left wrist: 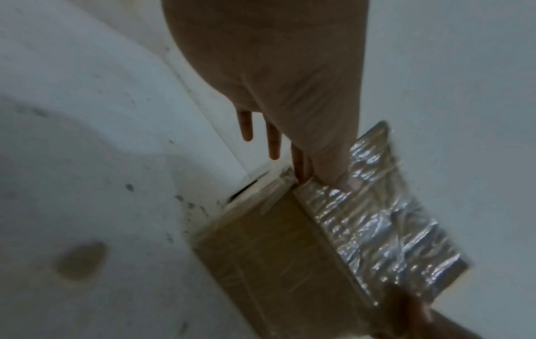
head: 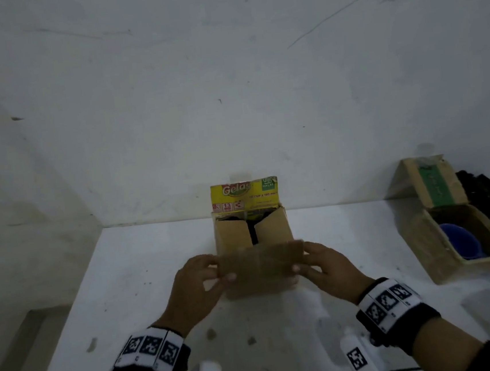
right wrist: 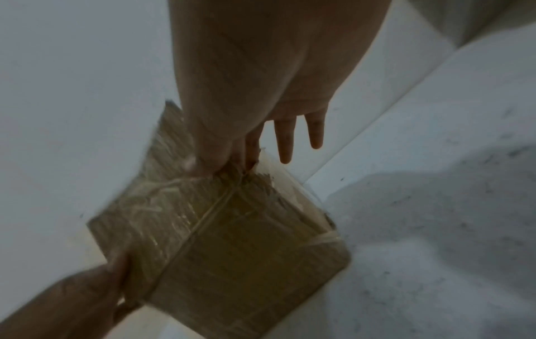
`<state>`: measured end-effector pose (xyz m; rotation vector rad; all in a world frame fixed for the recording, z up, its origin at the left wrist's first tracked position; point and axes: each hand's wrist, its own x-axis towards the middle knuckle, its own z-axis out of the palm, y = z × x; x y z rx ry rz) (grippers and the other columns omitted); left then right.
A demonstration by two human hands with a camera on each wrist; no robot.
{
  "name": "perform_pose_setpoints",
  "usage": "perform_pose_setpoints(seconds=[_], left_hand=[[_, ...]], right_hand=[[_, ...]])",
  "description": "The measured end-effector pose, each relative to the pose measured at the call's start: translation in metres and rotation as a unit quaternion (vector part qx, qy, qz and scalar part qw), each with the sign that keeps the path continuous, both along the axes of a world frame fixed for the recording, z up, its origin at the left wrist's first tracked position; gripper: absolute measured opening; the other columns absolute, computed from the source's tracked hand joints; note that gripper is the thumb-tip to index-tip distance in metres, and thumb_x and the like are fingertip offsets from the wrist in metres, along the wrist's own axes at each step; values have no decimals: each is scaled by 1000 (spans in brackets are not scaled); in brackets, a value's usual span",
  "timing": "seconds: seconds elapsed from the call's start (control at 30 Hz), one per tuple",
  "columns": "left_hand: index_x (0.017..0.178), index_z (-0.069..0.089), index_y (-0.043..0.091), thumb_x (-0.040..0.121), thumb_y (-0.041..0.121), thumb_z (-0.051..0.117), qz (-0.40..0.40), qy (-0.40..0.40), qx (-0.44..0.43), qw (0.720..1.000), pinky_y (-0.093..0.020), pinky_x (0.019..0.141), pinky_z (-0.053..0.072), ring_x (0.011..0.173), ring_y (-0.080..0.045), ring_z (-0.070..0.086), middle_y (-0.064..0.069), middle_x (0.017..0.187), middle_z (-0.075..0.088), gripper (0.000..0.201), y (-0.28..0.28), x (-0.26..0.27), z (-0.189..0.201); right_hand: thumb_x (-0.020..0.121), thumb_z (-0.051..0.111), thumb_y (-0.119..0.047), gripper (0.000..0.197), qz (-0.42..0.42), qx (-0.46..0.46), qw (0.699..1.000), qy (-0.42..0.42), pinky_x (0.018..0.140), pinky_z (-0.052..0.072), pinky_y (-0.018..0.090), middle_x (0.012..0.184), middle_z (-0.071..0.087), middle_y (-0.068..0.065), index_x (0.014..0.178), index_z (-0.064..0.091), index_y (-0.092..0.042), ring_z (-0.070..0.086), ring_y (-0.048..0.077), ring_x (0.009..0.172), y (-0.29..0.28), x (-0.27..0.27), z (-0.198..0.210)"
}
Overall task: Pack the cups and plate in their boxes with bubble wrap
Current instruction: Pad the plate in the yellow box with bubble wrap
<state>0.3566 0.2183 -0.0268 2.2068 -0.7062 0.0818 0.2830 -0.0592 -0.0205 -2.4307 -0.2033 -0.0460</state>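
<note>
At frame centre, both hands, left (head: 200, 278) and right (head: 324, 264), pinch the front flap (head: 261, 263) of the box (head: 253, 238) on the surface (head: 122, 287). The side flaps lie folded in. Uneven pressure could skew the flap and leave the box gaping.

Left hand (head: 200, 275): extended forward, thumb on top pinching a flap's left end, little and ring fingers straight and free. Right hand (head: 323, 263): mirrored, thumb pinching the right end, two outer fingers straight. Both wrists wore marker-printed bands.
</note>
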Motion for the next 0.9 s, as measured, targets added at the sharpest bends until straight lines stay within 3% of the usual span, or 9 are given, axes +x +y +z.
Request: perform_pose_setpoints(seconds=[0.07,0.13,0.27,0.43,0.57,0.67,0.73,0.8,0.9], left_hand=[[105,66,20,69,71,52,37,70,-1,997,-30,87,42,105,-12,49,10,107,56,64,-8,2,-3],[131,44,19,70,48,69,81,119,-20,989,-33,93,41,114,-16,45,3,122,47,71,-15,2,-4],[148,8,21,75,25,75,141,256,-41,956,-36,100,38,130,-23,35,-4,145,30,99,-22,2,0],[147,11,18,80,19,71,125,296,-62,945,-30,92,41,128,-23,41,-5,145,37,90,-28,3,-5],[147,9,23,80,32,70,131,288,-64,947,-34,98,37,131,-21,37,2,146,36,91,-23,-2,-6],[147,6,30,78,42,68,124,284,-73,948,-40,104,37,131,-21,37,6,146,36,94,-19,-3,-9],[146,5,35,77,46,68,120,279,-75,950,-48,104,38,130,-22,39,7,144,38,94,-18,-3,-11],[144,6,42,77,45,67,118,273,-75,952,-51,102,40,127,-22,41,9,140,40,91,-18,-3,-13],[139,13,52,69,61,60,113,259,-64,957,-49,102,41,124,-18,44,16,133,42,85,-17,-2,-14]], right_hand=[[83,54,-57,48,-43,57,997,0,90,45,22,114,60,-10,107,67,-17,56,10,106,5,5,-1],[80,71,-28,34,-100,84,991,-12,87,43,23,112,56,-4,110,58,-17,53,12,106,9,10,-3],[76,72,-9,66,-191,127,973,3,97,35,23,133,43,3,132,39,-13,42,17,125,11,36,6],[84,68,-20,84,-154,226,961,32,106,22,23,153,23,0,148,13,-15,22,14,141,14,90,39],[94,51,-35,61,-138,272,952,37,101,37,29,134,45,1,145,22,-21,43,15,125,27,115,63],[98,41,-37,39,-140,220,965,-14,83,38,26,92,58,3,134,40,-21,56,11,88,30,110,66],[98,39,-38,34,-114,188,976,-6,80,42,29,86,63,7,129,43,-23,60,11,83,28,101,59],[93,44,-48,41,-70,133,988,33,86,47,34,102,65,9,131,42,-29,60,16,94,27,90,47],[71,40,-78,83,29,-81,996,19,99,39,36,129,52,3,137,40,-29,49,19,117,30,79,34]])
